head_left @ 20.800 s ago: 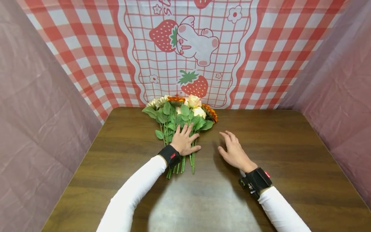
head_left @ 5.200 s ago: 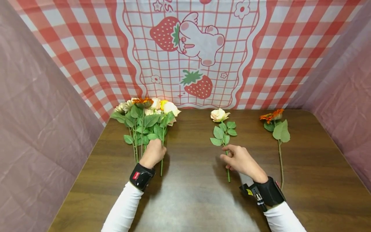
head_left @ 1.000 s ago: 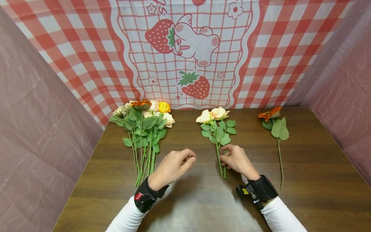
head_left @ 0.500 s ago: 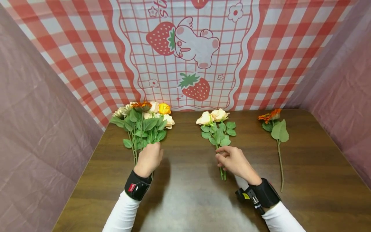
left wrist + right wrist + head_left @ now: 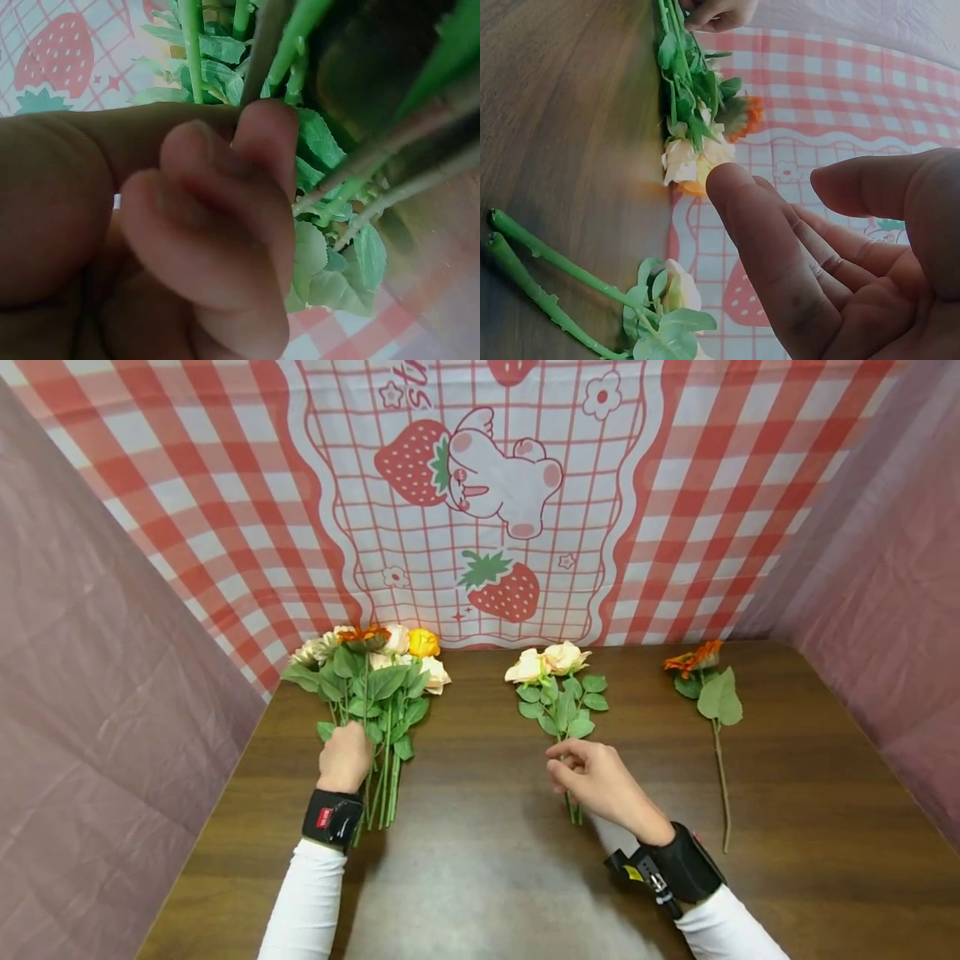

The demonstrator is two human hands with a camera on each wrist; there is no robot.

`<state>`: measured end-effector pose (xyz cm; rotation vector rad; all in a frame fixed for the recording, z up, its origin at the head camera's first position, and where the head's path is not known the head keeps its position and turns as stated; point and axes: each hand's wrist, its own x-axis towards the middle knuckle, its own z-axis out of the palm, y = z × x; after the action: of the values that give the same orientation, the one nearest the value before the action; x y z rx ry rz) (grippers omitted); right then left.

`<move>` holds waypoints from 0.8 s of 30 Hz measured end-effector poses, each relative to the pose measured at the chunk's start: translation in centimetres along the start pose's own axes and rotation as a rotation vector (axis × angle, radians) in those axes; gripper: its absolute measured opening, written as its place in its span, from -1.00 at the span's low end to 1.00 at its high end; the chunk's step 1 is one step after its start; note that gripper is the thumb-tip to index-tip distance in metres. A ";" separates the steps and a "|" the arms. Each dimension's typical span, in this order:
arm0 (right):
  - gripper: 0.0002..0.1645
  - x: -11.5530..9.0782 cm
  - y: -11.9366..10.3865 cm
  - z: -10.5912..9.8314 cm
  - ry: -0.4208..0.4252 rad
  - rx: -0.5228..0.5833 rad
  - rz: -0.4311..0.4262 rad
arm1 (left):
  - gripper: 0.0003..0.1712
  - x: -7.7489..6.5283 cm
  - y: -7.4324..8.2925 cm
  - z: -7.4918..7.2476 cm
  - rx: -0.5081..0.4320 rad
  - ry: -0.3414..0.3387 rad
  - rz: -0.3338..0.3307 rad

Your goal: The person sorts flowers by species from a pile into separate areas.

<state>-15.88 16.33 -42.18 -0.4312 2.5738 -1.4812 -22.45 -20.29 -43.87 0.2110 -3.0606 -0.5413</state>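
Observation:
On the left of the table lies a bunch of flowers, with cream, white, yellow and orange blooms. My left hand is among their stems. In the left wrist view its thumb and index finger pinch a brownish flower stem; the orange flower lies in line with it, but the join is hidden. My right hand hovers, fingers loosely bent and holding nothing, over the stems of two cream roses. In the right wrist view a gap shows between its thumb and fingers, and the rose stems lie apart from it.
A single orange flower with a long stem lies at the right of the wooden table. A red checked cloth hangs along the table's back edge. Plain pinkish cloths hang at both sides.
Over twenty seconds, one bunch has become three groups. A second cream rose joined the first within the last five seconds. Since a second ago, my left hand has moved left into the bunch's stems.

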 end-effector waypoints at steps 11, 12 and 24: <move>-0.71 0.1 0.2 0.0 -0.009 0.007 -0.007 | -0.80 -0.2 0.3 -0.9 -0.070 0.000 0.106; -0.71 0.1 0.2 0.0 -0.012 0.007 -0.005 | -0.81 -0.2 0.3 -1.0 -0.075 0.004 0.119; -0.71 0.1 0.0 -0.1 -0.029 0.014 -0.008 | -0.60 -1.5 1.8 -3.0 -0.103 0.081 0.220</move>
<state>-15.97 16.39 -42.13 -0.4578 2.5406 -1.4840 -21.06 -19.47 -40.42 -0.1022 -2.9165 -0.6551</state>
